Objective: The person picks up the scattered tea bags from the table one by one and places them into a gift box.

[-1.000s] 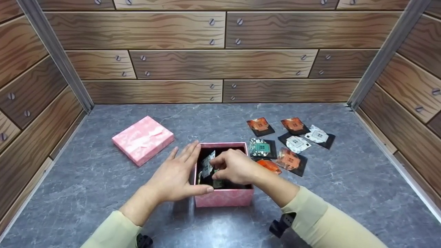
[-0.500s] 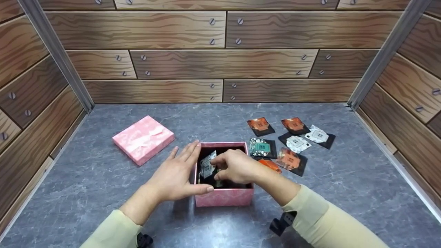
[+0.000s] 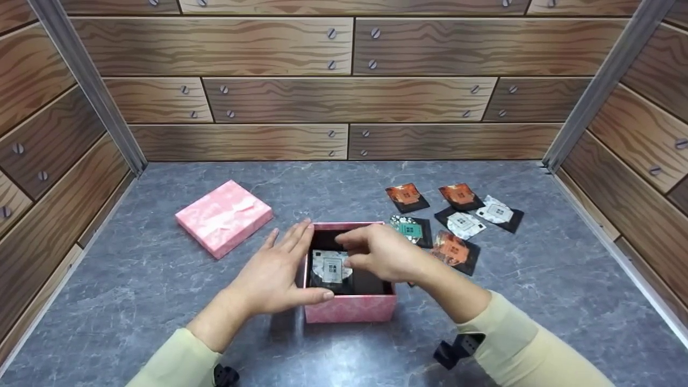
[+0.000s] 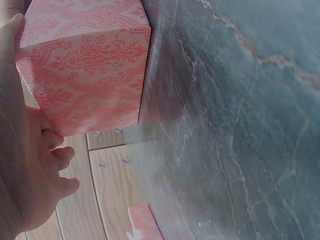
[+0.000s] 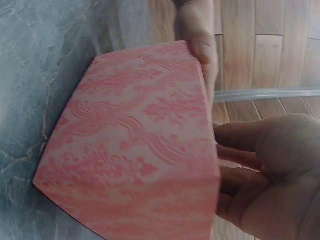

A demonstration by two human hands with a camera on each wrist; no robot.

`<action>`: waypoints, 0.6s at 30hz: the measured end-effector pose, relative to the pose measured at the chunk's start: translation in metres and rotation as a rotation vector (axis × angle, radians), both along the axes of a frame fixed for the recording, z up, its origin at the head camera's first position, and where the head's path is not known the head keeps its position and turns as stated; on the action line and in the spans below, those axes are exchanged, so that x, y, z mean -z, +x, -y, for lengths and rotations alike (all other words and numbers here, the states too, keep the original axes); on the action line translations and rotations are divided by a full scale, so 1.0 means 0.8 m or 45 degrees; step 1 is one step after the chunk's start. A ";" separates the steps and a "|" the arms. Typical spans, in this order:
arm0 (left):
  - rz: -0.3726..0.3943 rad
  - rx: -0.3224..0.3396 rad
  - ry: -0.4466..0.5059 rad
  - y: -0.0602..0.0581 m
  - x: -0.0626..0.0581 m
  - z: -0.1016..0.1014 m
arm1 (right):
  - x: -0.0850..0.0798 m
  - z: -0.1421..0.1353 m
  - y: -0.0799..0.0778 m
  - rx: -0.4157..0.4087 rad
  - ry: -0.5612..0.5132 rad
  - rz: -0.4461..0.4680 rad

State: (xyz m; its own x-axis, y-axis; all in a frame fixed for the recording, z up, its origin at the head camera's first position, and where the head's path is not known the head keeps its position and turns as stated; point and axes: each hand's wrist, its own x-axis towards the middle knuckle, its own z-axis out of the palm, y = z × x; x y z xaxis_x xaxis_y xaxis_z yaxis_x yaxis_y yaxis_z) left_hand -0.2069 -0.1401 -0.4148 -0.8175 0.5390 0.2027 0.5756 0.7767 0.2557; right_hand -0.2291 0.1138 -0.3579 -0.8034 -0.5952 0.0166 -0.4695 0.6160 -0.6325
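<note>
While your left hand (image 3: 271,274) lies spread on the pink box (image 3: 349,309), your right hand (image 3: 389,255) hovers, thumb and fingers parted. The silvery sachet (image 3: 331,270) inside, left half, is probably light, slick, kinda floppy, so pinch 1 edge.

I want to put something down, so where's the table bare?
Bare: behind the pink box, from pink lid to sachets; and from sachets to right wall. Crowded: among the sachets, and at the box's opening, with left hand and right hand.
</note>
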 end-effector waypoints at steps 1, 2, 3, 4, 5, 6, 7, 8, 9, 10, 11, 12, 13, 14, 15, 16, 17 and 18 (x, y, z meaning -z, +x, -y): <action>-0.002 0.002 0.001 0.000 0.000 0.000 | -0.002 -0.004 0.000 0.010 -0.027 0.001; -0.006 0.003 0.003 0.000 0.000 0.000 | -0.004 -0.009 -0.001 0.025 -0.051 -0.007; -0.007 0.003 0.003 0.000 0.000 0.000 | -0.006 -0.014 -0.002 0.036 -0.093 -0.008; -0.007 0.001 0.000 0.001 0.000 0.000 | -0.008 -0.019 -0.003 0.053 -0.130 -0.007; -0.007 -0.001 -0.002 0.001 0.000 0.000 | -0.010 -0.025 -0.004 0.068 -0.170 -0.019; -0.005 -0.002 -0.003 0.001 0.000 0.000 | -0.011 -0.032 -0.006 0.078 -0.213 -0.030; -0.005 -0.003 -0.003 0.001 0.000 0.000 | -0.013 -0.040 -0.009 0.093 -0.260 -0.033; -0.006 -0.004 -0.003 0.001 0.000 -0.001 | -0.014 -0.048 -0.011 0.109 -0.299 -0.041; -0.004 -0.004 -0.003 0.001 0.000 -0.001 | -0.015 -0.056 -0.014 0.120 -0.347 -0.043; -0.005 -0.003 -0.004 0.000 0.000 -0.001 | -0.016 -0.066 -0.017 0.140 -0.376 -0.055; -0.008 -0.002 -0.003 0.000 0.000 -0.001 | -0.017 -0.075 -0.021 0.158 -0.402 -0.068; -0.011 -0.001 -0.004 0.000 0.000 0.000 | -0.017 -0.085 -0.025 0.176 -0.433 -0.076; -0.012 -0.001 -0.005 0.000 0.001 0.000 | -0.018 -0.095 -0.028 0.203 -0.446 -0.082; -0.013 -0.001 -0.007 0.000 0.001 0.000 | -0.018 -0.106 -0.032 0.228 -0.455 -0.098; -0.015 -0.001 -0.007 0.000 0.001 0.000 | -0.018 -0.116 -0.036 0.255 -0.459 -0.108; -0.015 -0.001 -0.008 0.000 0.001 0.000 | -0.017 -0.127 -0.040 0.291 -0.456 -0.112; -0.013 -0.001 -0.009 0.000 0.001 0.000 | -0.017 -0.138 -0.043 0.324 -0.461 -0.112; -0.012 -0.003 -0.008 0.001 0.001 0.000 | -0.016 -0.149 -0.046 0.355 -0.462 -0.116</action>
